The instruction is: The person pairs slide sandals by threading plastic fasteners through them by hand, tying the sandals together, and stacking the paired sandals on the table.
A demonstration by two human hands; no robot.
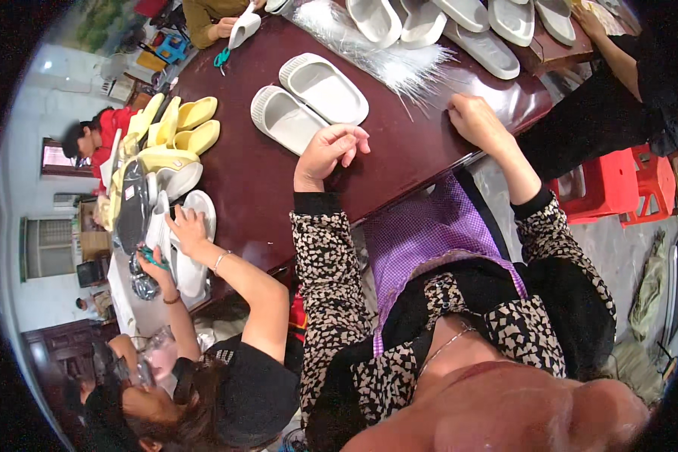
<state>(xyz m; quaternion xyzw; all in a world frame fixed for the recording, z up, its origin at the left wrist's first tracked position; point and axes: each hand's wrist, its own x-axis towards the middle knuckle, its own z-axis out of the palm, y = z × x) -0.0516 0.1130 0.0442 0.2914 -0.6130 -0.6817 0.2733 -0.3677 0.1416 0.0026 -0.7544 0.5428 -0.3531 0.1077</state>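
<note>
A pair of pale grey slide slippers lies on the dark red table in front of me, one slipper (324, 89) behind the other slipper (288, 119). My left hand (331, 153) is by the heel of the nearer slipper, its fingers loosely bent and apart, with nothing seen in them. Whether it touches the slipper I cannot tell. My right hand (478, 123) rests at the table's edge with its fingers curled under, so anything inside is hidden. Between the hands and the far slippers spreads a bundle of thin, clear plastic strands (399, 64).
More grey slippers (482, 53) line the far side. Yellow slippers (196, 126) are heaped at the left, where a co-worker's hand (192, 230) touches a pale slipper and the other holds teal-handled snippers (154, 258). Across the table another person holds a slipper (245, 29). Red stools (599, 184) stand right.
</note>
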